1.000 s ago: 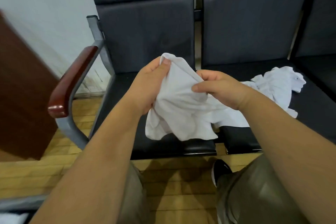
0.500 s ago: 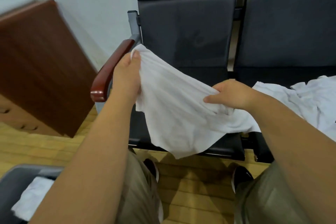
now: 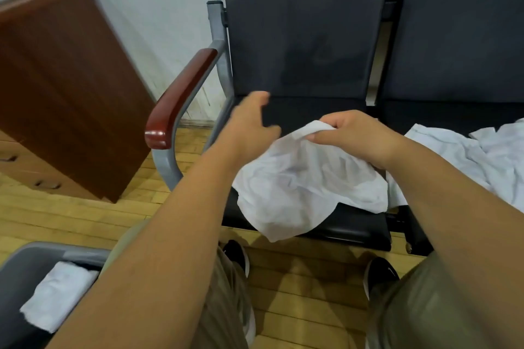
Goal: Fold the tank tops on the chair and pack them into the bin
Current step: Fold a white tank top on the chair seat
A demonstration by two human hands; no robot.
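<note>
Over the chair seat (image 3: pixel 312 110), tank top (image 3: pixel 297 187) pinched in right hand (image 3: pixel 357 136), left hand (image 3: pixel 249 122) beside it

the chair (image 3: pixel 306 45) is showing matt dark padding and a painted grey metal frame; its armrest (image 3: pixel 181 99) is gleaming as glossy reddish wood, the tank top (image 3: pixel 297 187) on its seat looking like thin, creased white cloth.

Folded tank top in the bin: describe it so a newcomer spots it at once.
Start at the grey bin on the floor, bottom left. Inside lies a white tank top. It alone is folded into a neat rectangle; the other white tops lie crumpled on the chair seats.
</note>
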